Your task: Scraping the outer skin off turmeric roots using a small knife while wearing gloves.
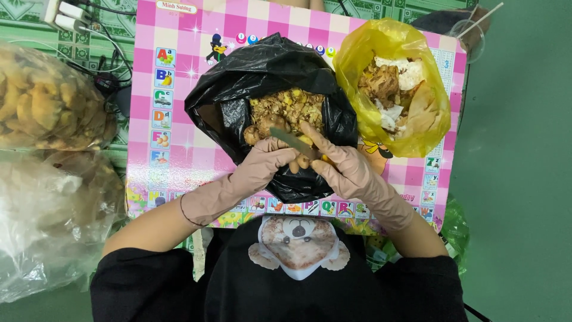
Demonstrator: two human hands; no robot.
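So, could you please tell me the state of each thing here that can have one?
Black bag: open, holding brownish-yellow pieces.
Yellow bag: open, holding scraps and peelings.
Clear bags: filled, lying at the left; whether tied cannot be told.
Left hand: gloved, gripping a knife.
Right hand: gloved, fingers closed around a small brown piece.
Pink board: lying flat under the bags.

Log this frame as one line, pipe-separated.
left hand: gloved, grips ginger piece | right hand: gloved, holds knife against it | below: black bag of peelings | beside: yellow bag
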